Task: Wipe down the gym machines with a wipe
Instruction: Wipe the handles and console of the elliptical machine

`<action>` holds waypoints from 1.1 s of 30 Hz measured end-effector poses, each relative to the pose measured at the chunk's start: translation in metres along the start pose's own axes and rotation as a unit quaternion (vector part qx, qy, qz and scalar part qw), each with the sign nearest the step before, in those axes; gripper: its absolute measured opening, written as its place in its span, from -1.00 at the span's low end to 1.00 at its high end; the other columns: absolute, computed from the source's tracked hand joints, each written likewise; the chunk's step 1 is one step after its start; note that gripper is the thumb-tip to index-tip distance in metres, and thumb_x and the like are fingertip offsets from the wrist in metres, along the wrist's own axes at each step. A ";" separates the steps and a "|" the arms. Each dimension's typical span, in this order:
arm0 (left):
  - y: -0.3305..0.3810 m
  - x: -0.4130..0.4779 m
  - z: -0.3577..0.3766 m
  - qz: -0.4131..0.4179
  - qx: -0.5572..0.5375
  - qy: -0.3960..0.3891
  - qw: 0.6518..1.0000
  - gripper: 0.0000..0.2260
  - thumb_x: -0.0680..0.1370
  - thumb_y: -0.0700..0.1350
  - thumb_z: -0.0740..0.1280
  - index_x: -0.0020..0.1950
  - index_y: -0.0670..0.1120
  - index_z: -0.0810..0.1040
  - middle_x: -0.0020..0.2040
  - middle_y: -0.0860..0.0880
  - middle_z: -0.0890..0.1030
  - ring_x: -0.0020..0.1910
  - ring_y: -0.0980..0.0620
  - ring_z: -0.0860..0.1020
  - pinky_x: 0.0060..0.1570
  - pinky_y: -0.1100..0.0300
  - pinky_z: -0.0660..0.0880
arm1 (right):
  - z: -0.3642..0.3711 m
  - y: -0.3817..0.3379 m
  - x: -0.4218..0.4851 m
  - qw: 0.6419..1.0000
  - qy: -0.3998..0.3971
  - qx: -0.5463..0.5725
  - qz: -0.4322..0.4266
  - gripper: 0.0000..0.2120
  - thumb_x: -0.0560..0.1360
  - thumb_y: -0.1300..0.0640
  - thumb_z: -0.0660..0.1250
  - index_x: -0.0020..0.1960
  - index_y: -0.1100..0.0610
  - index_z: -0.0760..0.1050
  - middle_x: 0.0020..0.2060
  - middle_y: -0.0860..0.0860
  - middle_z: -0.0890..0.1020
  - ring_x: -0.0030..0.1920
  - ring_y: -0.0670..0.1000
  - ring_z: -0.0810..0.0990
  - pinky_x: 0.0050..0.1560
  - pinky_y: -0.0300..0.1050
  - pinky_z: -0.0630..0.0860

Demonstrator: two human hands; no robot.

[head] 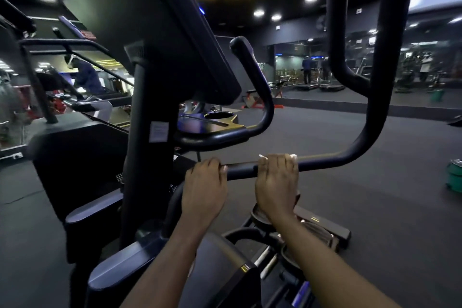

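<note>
A black bar (240,172) of the machine (150,32) is being gripped by both hands near the middle of the scene. The left hand (203,187) is being held curled round the bar, fingers over its top. Just to its right, the right hand (276,182) is being kept closed round the same bar, with a white wipe (293,157) clasped under the fingers. Only the wipe's edges are showing, beyond the knuckles. A cup holder (220,116) is being seen farther off, above the hands. A green object (453,175) is lying on the floor (350,132) at the right edge.
</note>
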State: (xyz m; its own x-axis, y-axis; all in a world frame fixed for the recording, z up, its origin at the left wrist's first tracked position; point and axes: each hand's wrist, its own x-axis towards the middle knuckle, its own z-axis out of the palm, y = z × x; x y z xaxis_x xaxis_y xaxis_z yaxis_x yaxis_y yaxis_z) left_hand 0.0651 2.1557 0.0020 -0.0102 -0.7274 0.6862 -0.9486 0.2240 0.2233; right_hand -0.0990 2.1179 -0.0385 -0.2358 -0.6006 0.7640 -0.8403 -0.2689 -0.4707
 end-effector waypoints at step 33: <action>-0.130 -0.105 -0.053 -0.206 -0.127 -0.166 0.956 -0.76 0.53 -0.33 0.12 0.04 -0.12 0.53 -0.16 -0.05 0.64 -0.17 -0.06 0.60 -0.15 0.00 0.56 | 0.048 -0.150 -0.099 0.961 -0.097 -0.031 -0.256 -0.71 0.67 0.02 0.11 0.07 0.10 0.58 0.21 0.05 0.57 0.46 0.12 0.33 0.58 0.12 0.05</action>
State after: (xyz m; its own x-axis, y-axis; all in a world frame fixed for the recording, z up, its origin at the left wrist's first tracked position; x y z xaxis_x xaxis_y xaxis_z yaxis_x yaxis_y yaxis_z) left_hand 0.2065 2.2375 -0.0629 0.2084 -0.9441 0.2554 -0.7872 -0.0069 0.6167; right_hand 0.0740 2.1817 -0.0647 0.3062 -0.5324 0.7891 -0.8509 -0.5248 -0.0239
